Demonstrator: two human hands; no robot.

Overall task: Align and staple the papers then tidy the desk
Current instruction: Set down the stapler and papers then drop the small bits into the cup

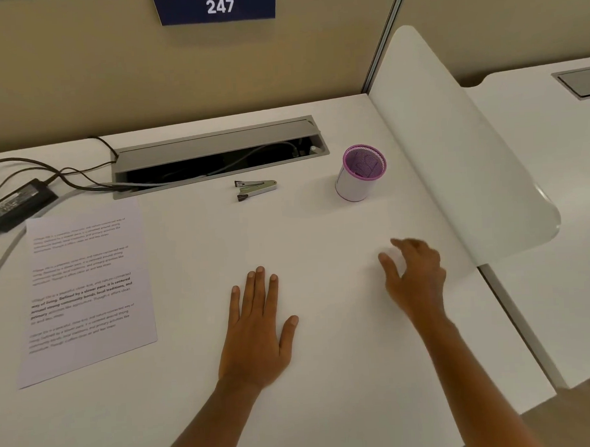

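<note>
My left hand [257, 329] lay flat and empty on the desk [327, 374], and my right hand [415, 272] hovered half-curled, holding nothing. The printed papers [87, 290] lay far left and the stapler [255, 189] near the cable tray [216, 152], probably because I had not started.

- The left hand [257, 329] lies flat, palm down, near the middle of the scene.
- Its four fingers [261, 289] point away from the person, straight and close together; the thumb is spread to the right.
- The left forearm is bare and runs from the near edge up and slightly right to the wrist.
- The right hand [416, 279] is farther right and a little farther away, blurred.
- It is loosely cupped, fingers curled and parted, tips pointing left and away, holding nothing visible.
- The bare right forearm comes from the near right corner, angling up and left.
- The two hands are well apart.
</note>
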